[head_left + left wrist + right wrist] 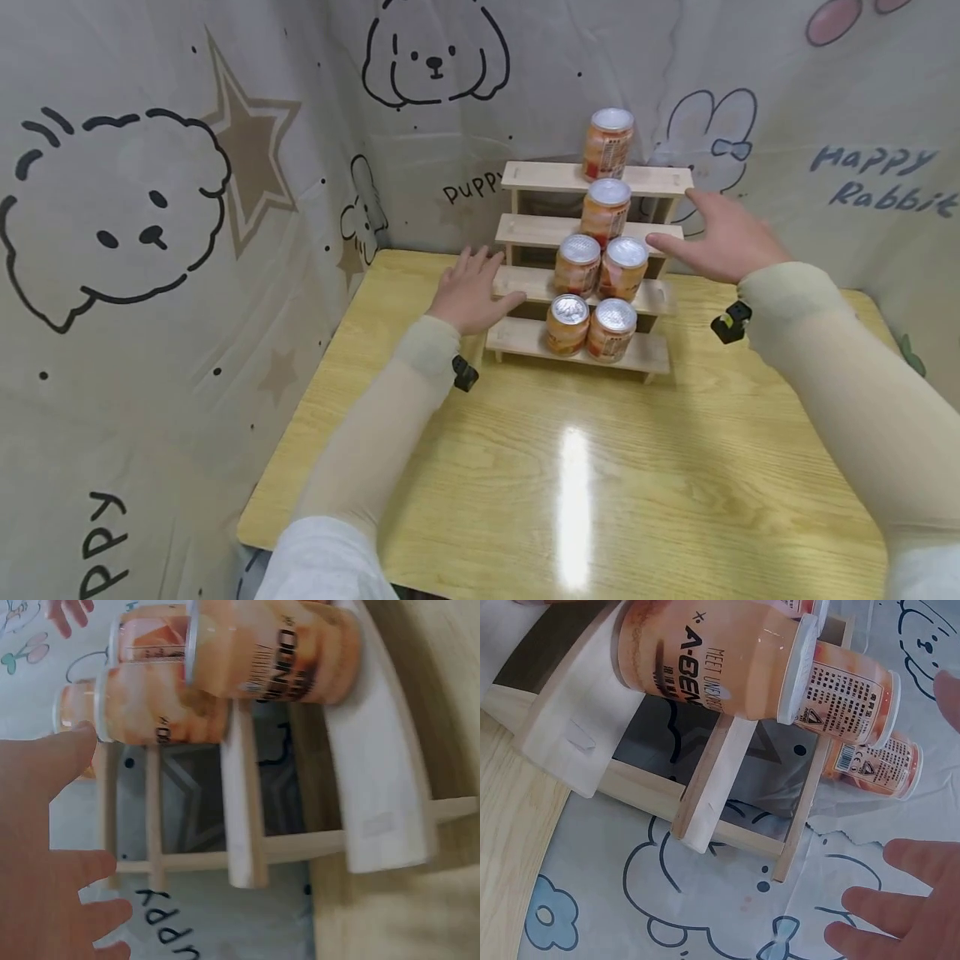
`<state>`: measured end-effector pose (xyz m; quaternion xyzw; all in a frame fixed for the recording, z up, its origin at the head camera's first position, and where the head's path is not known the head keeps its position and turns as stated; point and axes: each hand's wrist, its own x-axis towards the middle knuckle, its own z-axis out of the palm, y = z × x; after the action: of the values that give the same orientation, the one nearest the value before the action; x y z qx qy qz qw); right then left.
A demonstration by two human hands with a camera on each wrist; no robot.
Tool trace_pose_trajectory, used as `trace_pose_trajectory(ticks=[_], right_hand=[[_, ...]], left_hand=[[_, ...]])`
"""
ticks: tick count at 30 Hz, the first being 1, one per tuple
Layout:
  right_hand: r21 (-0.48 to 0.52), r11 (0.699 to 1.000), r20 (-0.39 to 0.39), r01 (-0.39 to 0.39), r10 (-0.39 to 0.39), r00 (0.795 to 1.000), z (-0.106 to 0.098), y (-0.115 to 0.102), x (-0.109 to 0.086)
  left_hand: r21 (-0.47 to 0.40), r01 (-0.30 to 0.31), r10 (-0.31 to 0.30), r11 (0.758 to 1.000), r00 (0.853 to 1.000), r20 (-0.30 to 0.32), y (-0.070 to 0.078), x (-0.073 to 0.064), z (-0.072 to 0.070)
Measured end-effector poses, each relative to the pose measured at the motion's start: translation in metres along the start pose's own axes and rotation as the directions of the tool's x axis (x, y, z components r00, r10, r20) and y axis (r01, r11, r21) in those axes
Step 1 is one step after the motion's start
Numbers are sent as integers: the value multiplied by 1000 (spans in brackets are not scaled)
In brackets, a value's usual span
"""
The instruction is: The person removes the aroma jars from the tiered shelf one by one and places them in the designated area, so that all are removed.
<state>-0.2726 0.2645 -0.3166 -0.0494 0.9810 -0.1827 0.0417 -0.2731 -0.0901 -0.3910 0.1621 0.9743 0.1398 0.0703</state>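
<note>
A pale wooden stepped rack (528,176) with four tiers stands at the back of the table. It bears small orange cans with silvery lids: one can (607,154) on the top tier, one (603,218) on the second, two side by side on the third, and two, including the right can (612,335), on the lowest. My left hand (468,293) is beside the rack's left side, fingers extended and thumb toward the third tier. At the right side is my right hand (726,237), thumb and fingers spread. Neither hand holds anything; contact with the rack is hard to tell.
The yellow wood-grain table (480,483) extends in front of the rack, with a bright light reflection on it. Behind and to the left hangs a pale cloth (442,142) printed with cartoon animals and lettering, close behind the rack.
</note>
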Motion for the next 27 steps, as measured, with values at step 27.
trace_pose_trajectory(ticks=[27], right_hand=[[-32, 999, -35, 7, -8, 999, -44, -41, 51]], left_hand=[[-185, 97, -83, 978, 993, 82, -45, 2, 116]])
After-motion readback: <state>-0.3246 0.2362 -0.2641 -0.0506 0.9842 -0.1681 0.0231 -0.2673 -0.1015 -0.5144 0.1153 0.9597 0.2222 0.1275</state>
